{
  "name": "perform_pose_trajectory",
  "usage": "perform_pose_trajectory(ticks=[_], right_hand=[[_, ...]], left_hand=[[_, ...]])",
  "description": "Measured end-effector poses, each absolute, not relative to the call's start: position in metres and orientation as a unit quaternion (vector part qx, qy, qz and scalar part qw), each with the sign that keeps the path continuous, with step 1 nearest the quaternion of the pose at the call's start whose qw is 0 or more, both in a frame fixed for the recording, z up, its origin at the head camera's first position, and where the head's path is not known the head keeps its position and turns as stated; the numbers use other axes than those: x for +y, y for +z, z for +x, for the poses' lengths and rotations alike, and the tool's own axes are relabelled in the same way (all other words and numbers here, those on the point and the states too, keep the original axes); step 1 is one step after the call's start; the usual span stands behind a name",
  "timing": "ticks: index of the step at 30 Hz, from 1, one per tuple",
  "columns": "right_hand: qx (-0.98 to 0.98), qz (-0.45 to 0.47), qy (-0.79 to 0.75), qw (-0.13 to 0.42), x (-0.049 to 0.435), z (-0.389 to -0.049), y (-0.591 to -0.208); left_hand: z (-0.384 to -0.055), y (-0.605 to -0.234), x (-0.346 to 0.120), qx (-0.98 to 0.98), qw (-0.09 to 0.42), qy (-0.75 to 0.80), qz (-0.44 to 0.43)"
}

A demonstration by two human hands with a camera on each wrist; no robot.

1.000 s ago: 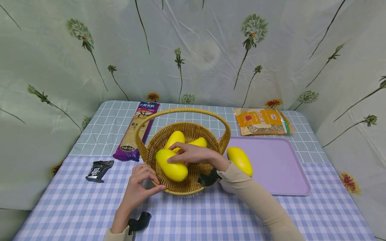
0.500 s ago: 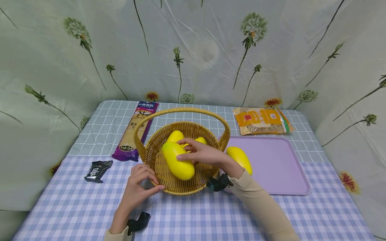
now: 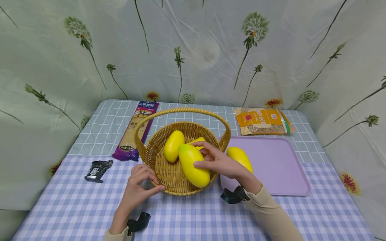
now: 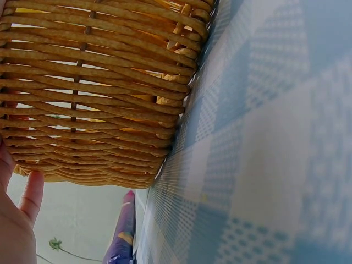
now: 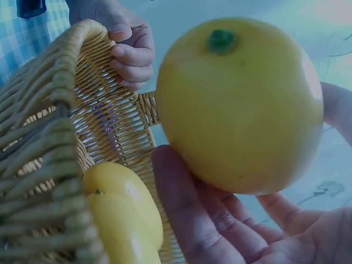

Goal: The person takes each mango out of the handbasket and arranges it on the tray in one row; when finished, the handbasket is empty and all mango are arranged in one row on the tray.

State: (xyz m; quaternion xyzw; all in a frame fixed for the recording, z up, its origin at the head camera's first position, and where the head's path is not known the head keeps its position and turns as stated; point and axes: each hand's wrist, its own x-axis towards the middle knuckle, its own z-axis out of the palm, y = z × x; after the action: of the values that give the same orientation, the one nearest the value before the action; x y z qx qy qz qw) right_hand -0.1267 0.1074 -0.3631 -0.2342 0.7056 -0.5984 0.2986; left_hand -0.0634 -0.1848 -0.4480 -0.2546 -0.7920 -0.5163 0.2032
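Observation:
My right hand (image 3: 218, 162) grips a yellow mango (image 3: 193, 165) over the right side of the wicker basket (image 3: 169, 174). In the right wrist view the held mango (image 5: 239, 110) shows its green stem end, with fingers curled beneath it. My left hand (image 3: 140, 184) pinches the basket's front-left rim between thumb and fingers. Inside the basket lie another mango (image 3: 174, 146) on the left and one (image 3: 198, 140) partly hidden behind the right hand. The left wrist view shows the woven side of the basket (image 4: 93, 110) close up.
A purple tray (image 3: 277, 167) at the right bears one mango (image 3: 239, 158) at its left edge. Behind it lies an orange seed packet (image 3: 262, 121). A pasta packet (image 3: 135, 132) lies left of the basket, near a small black packet (image 3: 98, 171). The basket's handle arches overhead.
My right hand has moved rightward with the mango, from the basket's left part to its right rim. The mango on the left is now uncovered. My left hand stays on the rim.

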Motion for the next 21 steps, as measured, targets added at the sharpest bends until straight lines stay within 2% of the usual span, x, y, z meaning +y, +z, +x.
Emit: perform_pose_trajectory(ticks=[14,21], right_hand=[[0.693,-0.239,-0.639,0.234,0.164,-0.104,-0.366],[0.738,-0.198,-0.614,0.196,0.195,-0.097,-0.366]], left_hand=[[-0.065,-0.456,-0.188,-0.793,0.204,-0.513,-0.259],[-0.066,-0.457,-0.189,-0.795,0.197,-0.514,-0.254]])
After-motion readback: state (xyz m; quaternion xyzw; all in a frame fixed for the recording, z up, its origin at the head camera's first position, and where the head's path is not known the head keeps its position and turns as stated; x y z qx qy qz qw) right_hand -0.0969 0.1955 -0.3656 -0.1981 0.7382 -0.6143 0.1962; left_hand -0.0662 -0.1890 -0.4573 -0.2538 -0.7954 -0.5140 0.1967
